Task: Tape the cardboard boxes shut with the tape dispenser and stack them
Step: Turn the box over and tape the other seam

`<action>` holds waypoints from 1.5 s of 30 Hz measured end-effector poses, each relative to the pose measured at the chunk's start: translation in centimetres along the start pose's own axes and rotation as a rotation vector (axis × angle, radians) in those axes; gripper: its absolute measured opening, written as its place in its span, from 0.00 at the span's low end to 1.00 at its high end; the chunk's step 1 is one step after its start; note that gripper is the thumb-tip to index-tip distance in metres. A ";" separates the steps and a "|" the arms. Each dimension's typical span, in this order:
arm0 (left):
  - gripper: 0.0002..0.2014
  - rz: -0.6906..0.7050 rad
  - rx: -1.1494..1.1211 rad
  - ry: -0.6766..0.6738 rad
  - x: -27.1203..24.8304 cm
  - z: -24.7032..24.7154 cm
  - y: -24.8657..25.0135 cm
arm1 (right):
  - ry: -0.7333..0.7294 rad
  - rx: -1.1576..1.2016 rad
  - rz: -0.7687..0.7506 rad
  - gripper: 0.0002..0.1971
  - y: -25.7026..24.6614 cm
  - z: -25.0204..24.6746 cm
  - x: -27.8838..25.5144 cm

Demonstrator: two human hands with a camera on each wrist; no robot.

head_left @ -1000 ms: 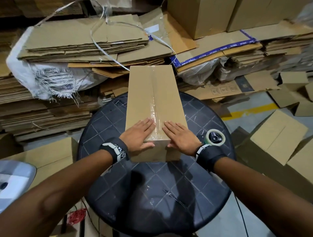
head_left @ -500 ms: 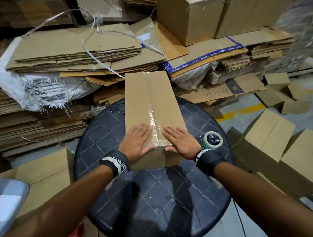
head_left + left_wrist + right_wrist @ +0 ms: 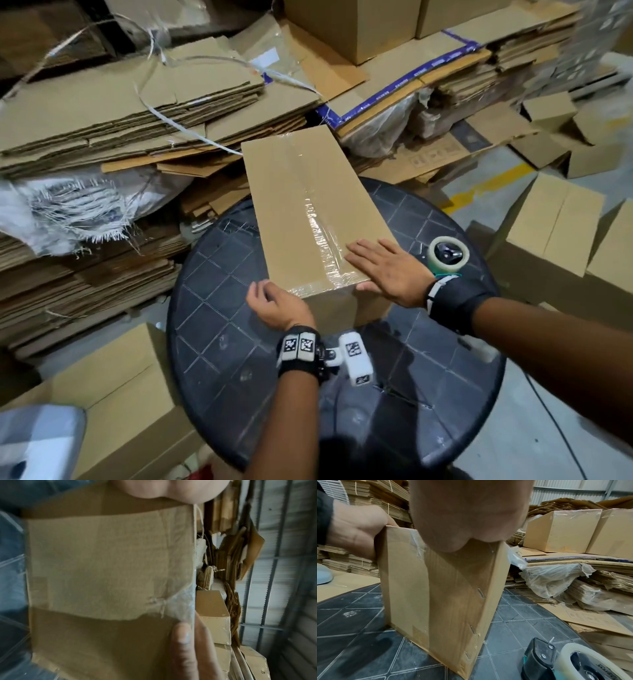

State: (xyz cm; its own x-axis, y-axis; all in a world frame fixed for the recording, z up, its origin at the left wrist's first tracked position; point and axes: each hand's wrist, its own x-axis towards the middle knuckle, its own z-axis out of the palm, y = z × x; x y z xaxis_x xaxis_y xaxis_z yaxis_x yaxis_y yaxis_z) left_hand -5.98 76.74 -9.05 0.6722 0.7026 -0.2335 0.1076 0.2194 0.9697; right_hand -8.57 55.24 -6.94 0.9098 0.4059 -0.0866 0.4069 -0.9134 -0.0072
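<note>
Cardboard box point(image 3: 308, 209) sits lengthwise on the round dark worktop point(image 3: 239, 342), its far end reaching past the worktop's far edge, clear tape point(image 3: 322, 236) running down the top seam and folding over the near end. Nearest to us, the left hand point(image 3: 277, 305) is at the box's near left corner, fingers point(image 3: 258, 291) curled round that edge, gripping it; the left wrist view shows a thumb point(image 3: 184, 642) pressed flat against the near end face by the taped corner. Just right of it, the right hand point(image 3: 387, 267) lies palm down on the top of the box at the near right corner, fingers point(image 3: 363, 248) straight and close together, pressing beside the tape strip. From the right wrist view you can see metal staples point(image 3: 480, 593) down the box's side seam. Right of the box, the tape dispenser point(image 3: 447, 255) rests on the worktop with its clear roll, just beyond the right wrist, not touching the box. Off the worktop, a folded box point(image 3: 551, 222) stands on the floor to the right, another flat carton point(image 3: 113, 383) down at near left. Farther back, piles of flattened cardboard point(image 3: 120, 113) fill the left, with a frayed white sack point(image 3: 68, 205) wedged among them, and sealed cartons point(image 3: 349, 24) stand at the far end.
</note>
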 end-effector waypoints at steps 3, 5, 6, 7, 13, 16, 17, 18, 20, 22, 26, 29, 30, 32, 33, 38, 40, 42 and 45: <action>0.21 -0.012 0.006 0.094 -1.2 0.4 -0.6 | 0.007 -0.003 0.004 0.44 0.1 0.3 0.0; 0.28 0.025 0.075 0.131 -1.3 0.7 -1.5 | -0.002 -0.007 0.004 0.44 0.2 0.3 0.0; 0.31 0.029 0.129 0.149 -1.4 0.9 -1.8 | -0.003 -0.011 0.006 0.45 0.2 0.4 0.0; 0.32 0.012 0.166 0.152 -1.8 1.2 -1.7 | -0.001 -0.012 0.011 0.45 0.1 0.4 0.1; 0.44 0.130 0.411 -0.131 -5.9 0.7 -0.1 | -0.023 -0.002 0.023 0.43 -0.4 0.2 0.4; 0.41 0.455 0.471 -0.240 -2.3 -0.6 1.6 | 0.012 0.072 0.073 0.41 -0.9 -0.7 0.4; 0.38 0.553 0.512 -0.293 -0.6 -0.6 2.4 | 0.040 0.122 0.121 0.40 -1.8 -1.0 0.6; 0.36 0.637 0.570 -0.364 1.0 -0.5 3.3 | 0.075 0.171 0.187 0.38 -3.0 -1.1 0.9; 0.34 0.750 0.725 -0.536 3.4 0.1 4.2 | 0.135 0.231 0.366 0.35 -6.3 -0.9 1.9; 0.34 0.776 0.899 -0.695 4.4 0.6 4.0 | 0.191 0.222 0.560 0.36 -9.5 -0.4 3.2; 0.33 0.731 1.104 -0.752 4.9 0.8 3.1 | 0.261 0.203 0.711 0.31 -11.2 0.1 4.1; 0.35 0.715 1.190 -0.739 4.8 1.0 3.3 | 0.260 0.153 0.749 0.30 -8.7 0.1 2.2; 0.35 0.714 1.211 -0.738 4.7 1.0 3.4 | 0.258 0.145 0.791 0.31 -7.7 0.2 1.3; 0.36 0.721 1.246 -0.737 4.6 1.1 3.4 | 0.245 0.182 0.868 0.30 -5.9 0.3 0.0; 0.36 0.725 1.258 -0.738 4.5 1.1 3.5 | 0.239 0.196 0.893 0.30 -5.5 0.3 -0.4; 0.33 0.872 1.244 -0.727 4.2 0.8 3.5 | 0.198 0.127 0.776 0.35 -7.5 -0.5 2.0; 0.31 0.995 1.178 -0.743 4.2 0.3 3.4 | 0.180 0.093 0.596 0.37 -7.8 -0.3 2.7; 0.31 1.104 1.106 -0.825 4.4 -0.1 3.2 | 0.150 0.084 0.395 0.41 -6.7 -0.1 2.4; 0.34 1.295 1.111 -1.056 4.8 -0.6 2.9 | 0.107 -0.029 0.080 0.42 -3.9 0.1 1.5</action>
State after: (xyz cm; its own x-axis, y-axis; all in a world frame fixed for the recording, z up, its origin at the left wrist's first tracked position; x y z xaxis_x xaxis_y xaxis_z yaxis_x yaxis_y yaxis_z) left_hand -2.87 81.15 -7.35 0.7491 -0.6201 0.2331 -0.6613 -0.7209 0.2074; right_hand -8.79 59.47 -7.16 0.9422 0.3344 0.0208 0.3339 -0.9423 0.0244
